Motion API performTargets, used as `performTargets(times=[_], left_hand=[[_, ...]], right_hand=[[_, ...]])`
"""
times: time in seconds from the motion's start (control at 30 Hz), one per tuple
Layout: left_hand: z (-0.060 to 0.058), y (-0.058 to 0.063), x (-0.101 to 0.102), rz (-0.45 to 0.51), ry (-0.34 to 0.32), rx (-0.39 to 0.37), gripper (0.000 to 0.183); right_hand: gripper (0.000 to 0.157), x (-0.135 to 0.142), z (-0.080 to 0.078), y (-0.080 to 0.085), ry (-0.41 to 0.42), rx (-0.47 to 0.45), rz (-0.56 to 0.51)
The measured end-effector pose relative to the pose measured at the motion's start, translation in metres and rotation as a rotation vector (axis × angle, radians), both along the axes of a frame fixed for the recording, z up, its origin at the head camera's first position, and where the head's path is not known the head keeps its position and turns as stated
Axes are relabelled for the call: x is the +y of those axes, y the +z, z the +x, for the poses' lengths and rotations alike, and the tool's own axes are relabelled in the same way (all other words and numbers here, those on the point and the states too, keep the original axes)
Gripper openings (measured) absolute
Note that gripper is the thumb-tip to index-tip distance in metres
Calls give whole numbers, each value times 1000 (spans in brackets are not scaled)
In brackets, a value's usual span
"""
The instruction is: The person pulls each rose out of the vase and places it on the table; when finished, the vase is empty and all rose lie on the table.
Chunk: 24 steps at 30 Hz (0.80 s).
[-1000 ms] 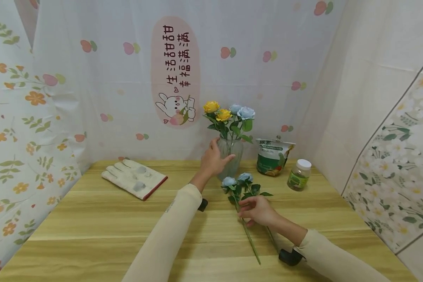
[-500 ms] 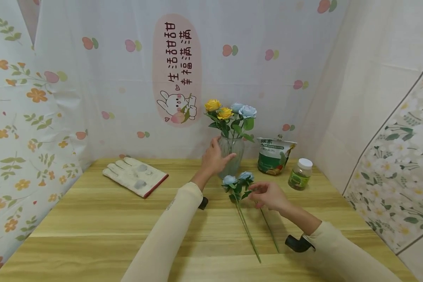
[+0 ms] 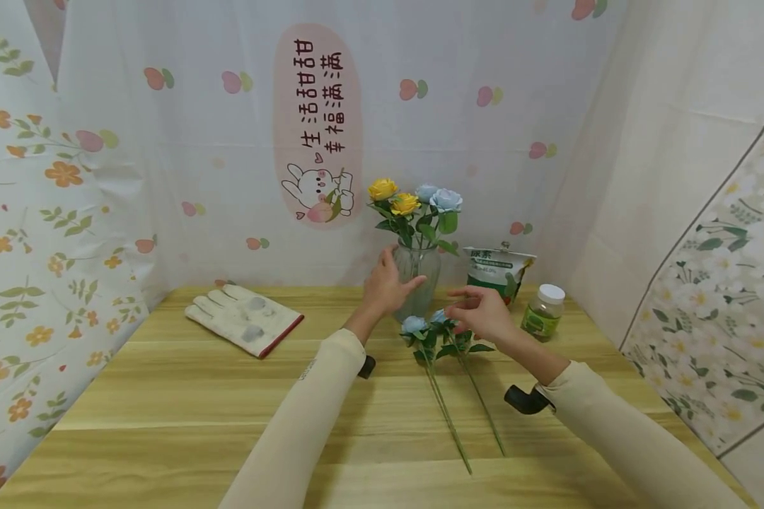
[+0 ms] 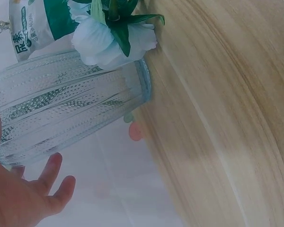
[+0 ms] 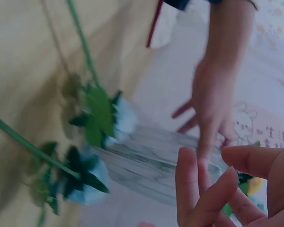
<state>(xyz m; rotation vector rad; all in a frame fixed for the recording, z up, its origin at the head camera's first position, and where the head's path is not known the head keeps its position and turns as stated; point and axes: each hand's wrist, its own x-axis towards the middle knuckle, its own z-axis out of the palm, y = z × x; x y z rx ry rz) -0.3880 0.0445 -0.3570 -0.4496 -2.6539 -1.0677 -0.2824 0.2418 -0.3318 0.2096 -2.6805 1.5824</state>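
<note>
A ribbed clear glass vase (image 3: 414, 305) stands upright at the back of the table, holding yellow roses (image 3: 383, 189) and pale blue roses (image 3: 446, 201). My left hand (image 3: 384, 288) holds the vase's left side, thumb across its front; in the left wrist view, some fingers (image 4: 51, 172) stick out beside the glass. Two blue roses (image 3: 414, 325) on long green stems lie in front of it. My right hand (image 3: 487, 314) hovers over the right-hand rose's bloom, partly covering it. Its fingers (image 5: 187, 184) are loosely bent, with nothing visible between them.
A white and green bag (image 3: 493, 272), clipped at the top, stands right of the vase, partly behind my right hand. Beside it is a small jar (image 3: 543, 314) with a white lid. A work glove (image 3: 245, 322) lies at the left. A printed curtain backs the table (image 3: 197, 424).
My right hand has moved from the rose stems up and forward to above the right-hand bloom. Both loose roses stay on the table. My left hand keeps its place at the vase.
</note>
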Motion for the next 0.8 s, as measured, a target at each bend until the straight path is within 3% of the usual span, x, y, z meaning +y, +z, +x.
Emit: performTargets(times=[0.2,0.4,0.8], left_hand=[[-2,0,0,-9,4,2,92],[-1,-1,0,-6,4,-5,92],[0,-1,0,-41,8,12,93]], right_hand=[[39,-2,-18,21,-38,70,-6],[31,-17,-35,29,-69,160,-33],[40,-49,-56,43,-83,294,105]])
